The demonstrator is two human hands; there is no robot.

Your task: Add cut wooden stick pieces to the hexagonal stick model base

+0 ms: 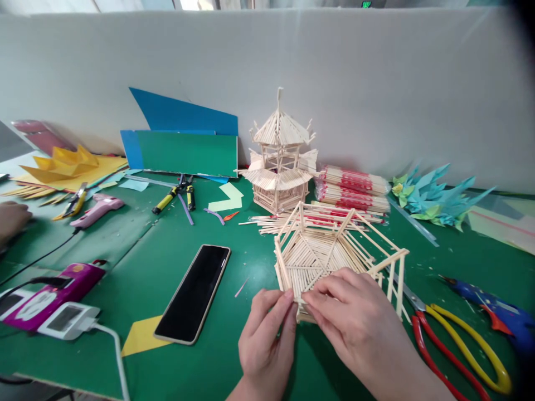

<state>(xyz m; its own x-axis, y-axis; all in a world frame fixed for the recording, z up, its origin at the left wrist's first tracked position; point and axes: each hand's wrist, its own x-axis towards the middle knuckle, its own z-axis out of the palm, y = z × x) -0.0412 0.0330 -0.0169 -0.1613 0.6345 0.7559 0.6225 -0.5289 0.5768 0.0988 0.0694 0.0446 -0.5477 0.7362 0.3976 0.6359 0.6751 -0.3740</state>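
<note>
A low frame of pale wooden sticks (320, 253), with a floor of sticks laid in wedges, sits on the green table. At its near left corner, the fingers of my left hand (270, 328) pinch the stick frame by an upright. My right hand (355, 317) is closed beside it, fingertips at the frame's near edge; whatever it pinches is hidden behind the fingers. Just behind the frame stands a finished-looking stick pagoda (280, 161) with two roof tiers. Loose sticks (273, 224) lie between the two.
Red-and-yellow-handled scissors (455, 345) and a blue glue gun (501, 309) lie at right. Packs of sticks (353, 189) and blue folded paper (438, 195) are behind. A phone (194, 292), cutters (175, 195), a pink glue gun (98, 210) and a purple power strip (54, 298) lie left. Another person's hand (12, 220) shows at far left.
</note>
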